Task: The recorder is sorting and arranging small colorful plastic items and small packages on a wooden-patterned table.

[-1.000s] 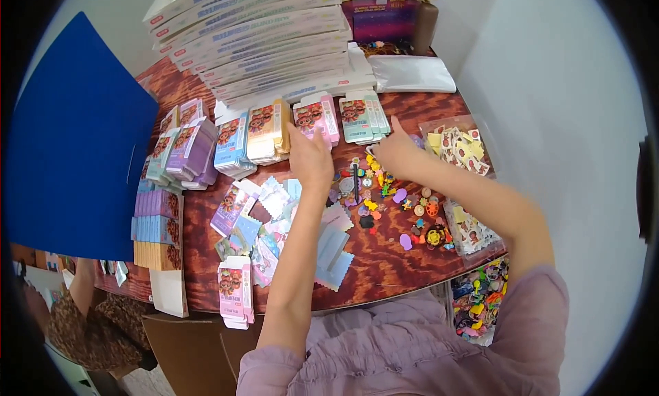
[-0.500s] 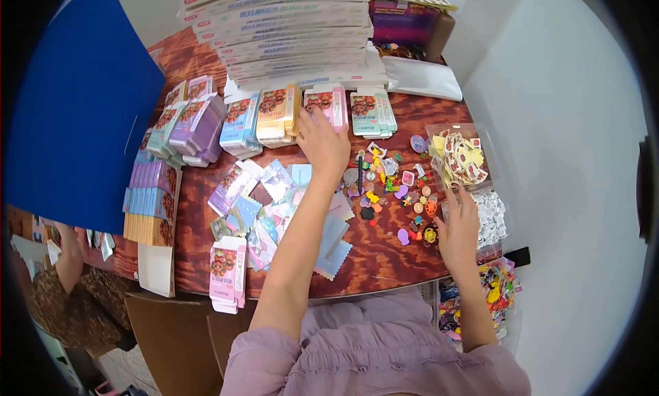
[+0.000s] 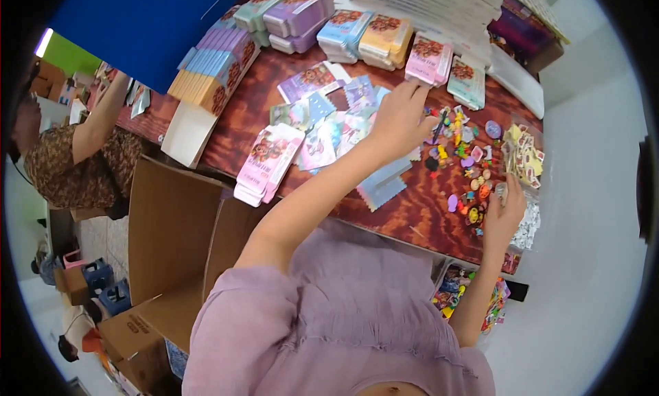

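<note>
My left hand (image 3: 401, 116) reaches across the table, its fingers stretched to the near edge of a stack of pink flat card boxes (image 3: 430, 56). Nothing shows in its grasp. To its right is a mint-green box stack (image 3: 467, 82), and to its left a yellow one (image 3: 386, 40). Small colourful charms (image 3: 473, 156) lie scattered between my two hands, with a black pen-like stick (image 3: 439, 126) among them. At the right table edge, my right hand (image 3: 504, 207) has fingers and thumb apart, beside yellow sticker-like cutouts (image 3: 525, 156) and a clear bag of small silvery-white pieces (image 3: 527, 226).
Pastel packets (image 3: 336, 132) and a pink box (image 3: 269, 164) lie on the left. Beyond stand purple boxes (image 3: 298, 18) and a blue panel (image 3: 144, 29). An open cardboard carton (image 3: 168, 224) is below the table's left edge. Another person (image 3: 82, 138) works at far left.
The view has swung, so the table sits higher and tilted. My left hand has drawn back from the top of the pink stack to its near edge. My right hand stays by the bags.
</note>
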Motion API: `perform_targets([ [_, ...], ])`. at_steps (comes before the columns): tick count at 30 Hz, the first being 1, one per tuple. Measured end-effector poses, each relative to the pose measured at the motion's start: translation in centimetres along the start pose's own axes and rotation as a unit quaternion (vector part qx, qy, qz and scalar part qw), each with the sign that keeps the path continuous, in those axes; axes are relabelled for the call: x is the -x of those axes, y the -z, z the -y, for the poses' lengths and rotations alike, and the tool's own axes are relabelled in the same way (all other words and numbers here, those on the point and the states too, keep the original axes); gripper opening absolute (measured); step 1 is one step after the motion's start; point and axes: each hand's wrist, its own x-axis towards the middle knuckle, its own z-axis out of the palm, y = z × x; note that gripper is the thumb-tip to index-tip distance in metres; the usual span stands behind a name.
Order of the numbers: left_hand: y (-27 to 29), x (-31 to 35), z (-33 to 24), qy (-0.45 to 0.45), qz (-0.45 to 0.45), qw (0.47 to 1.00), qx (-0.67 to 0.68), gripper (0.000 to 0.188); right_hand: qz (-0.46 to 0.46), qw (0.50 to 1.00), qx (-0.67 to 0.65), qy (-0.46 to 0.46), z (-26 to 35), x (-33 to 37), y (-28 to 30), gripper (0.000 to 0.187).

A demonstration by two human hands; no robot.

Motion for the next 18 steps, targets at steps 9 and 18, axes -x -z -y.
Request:
perform_targets([
  [9, 14.3, 18.4, 5.2, 0.156, -0.073, 0.943, -0.283, 0.073, 0.166, 0.7, -0.654, 0.233, 11.8, 4.6, 13.3, 0.048],
  [18, 15.9, 18.7, 7.5, 0.237, -0.059, 0.942, -0.231, 0.088, 0.133, 0.795, -0.563, 0.183, 20.3, 4.6, 11.0, 0.036],
])
